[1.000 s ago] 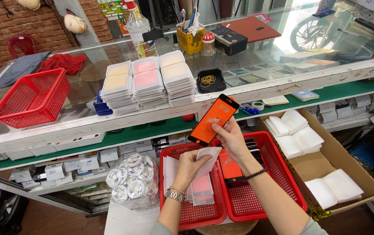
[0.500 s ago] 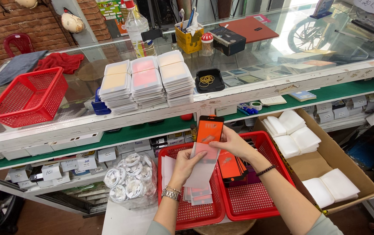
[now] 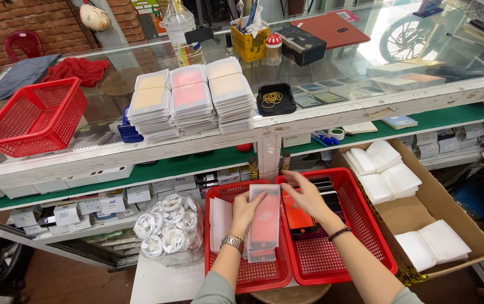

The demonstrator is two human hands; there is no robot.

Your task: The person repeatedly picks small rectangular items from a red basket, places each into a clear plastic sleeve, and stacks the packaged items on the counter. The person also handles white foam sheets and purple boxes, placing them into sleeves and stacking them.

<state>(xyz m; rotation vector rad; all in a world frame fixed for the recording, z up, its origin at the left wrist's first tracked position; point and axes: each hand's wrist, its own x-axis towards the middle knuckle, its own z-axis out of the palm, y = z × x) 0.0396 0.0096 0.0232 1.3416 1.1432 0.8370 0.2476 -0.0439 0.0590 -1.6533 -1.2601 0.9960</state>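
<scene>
- Since the earlier frames, the orange phone screen that had been held up in the air had come down and now sat inside a clear sleeve [image 3: 265, 219], both hands lower over the baskets.
- Left hand [image 3: 246, 211] held the sleeve upright by its left edge, fingers curled narrowly around it, above the left red basket [image 3: 253, 276].
- Right hand [image 3: 308, 194] rested at the top right corner of the sleeve, fingers spread fairly wide and pressing its upper edge; a dark band sat on that wrist.
- Left basket also held more white sleeves [image 3: 220, 222] stacked at its left side.
- Right red basket [image 3: 366, 236], touching the left one, carried orange and dark phone screens [image 3: 298, 217] at its far left part.
- To the right stood a cardboard box [image 3: 450, 208] with white pouches [image 3: 385, 169] inside.
- To the left of the baskets lay a clear bag of coiled white cables [image 3: 166, 231].
- On the far glass surface [image 3: 321, 73] stood three stacks of packets [image 3: 191, 98], a black tray of rubber bands [image 3: 273, 99] and an empty red basket [image 3: 33, 115] at the far left.
</scene>
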